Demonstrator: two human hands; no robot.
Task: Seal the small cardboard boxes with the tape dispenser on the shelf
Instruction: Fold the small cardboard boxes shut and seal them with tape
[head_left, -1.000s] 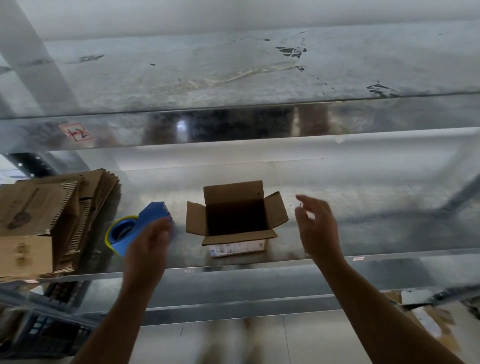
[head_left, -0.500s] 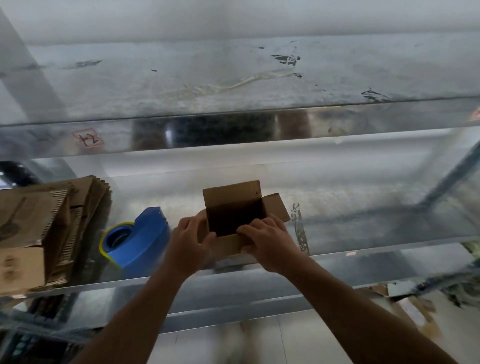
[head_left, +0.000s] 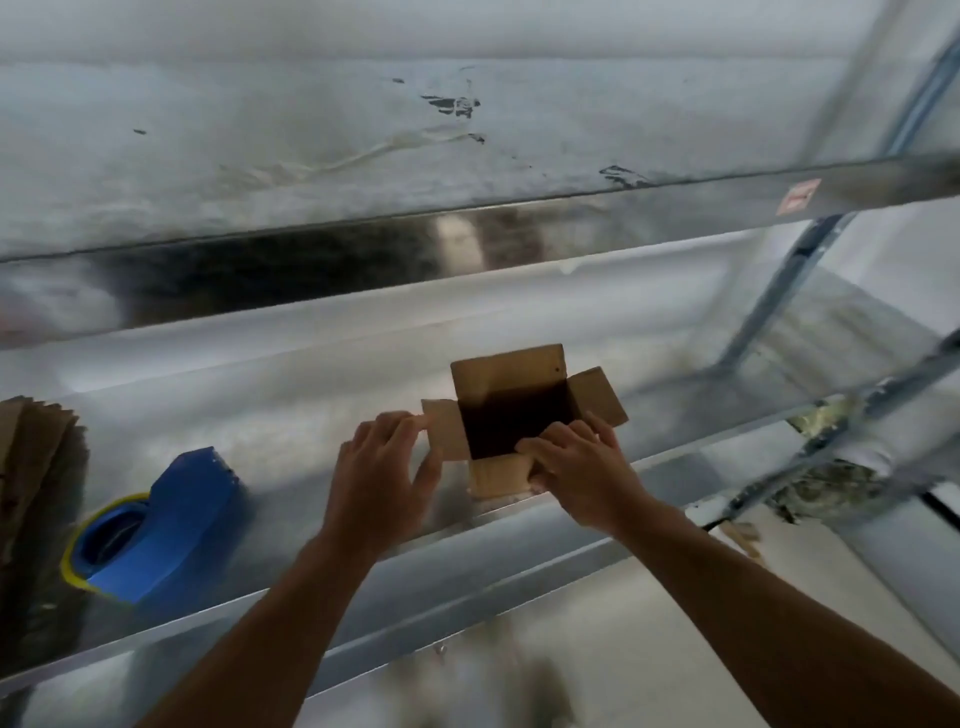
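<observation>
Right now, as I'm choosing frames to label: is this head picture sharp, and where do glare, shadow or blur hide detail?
Head view: the small open brown cardboard box and blue plastic tape dispenser read clearly; the box's inside is lost in shadow; the shiny metal shelf is washed with glare; the picture's right edge is motion-blurred.

We have an open cardboard box (head_left: 519, 423) at the front edge of the metal shelf (head_left: 311, 395), flaps spread. Our right hand (head_left: 582, 473) grips the box's near flap, fingers curled over it; our left hand (head_left: 382, 478) touches its left flap. Well left of the box lies a blue tape dispenser (head_left: 161, 525), with flattened cardboard (head_left: 31, 467) farther left.
</observation>
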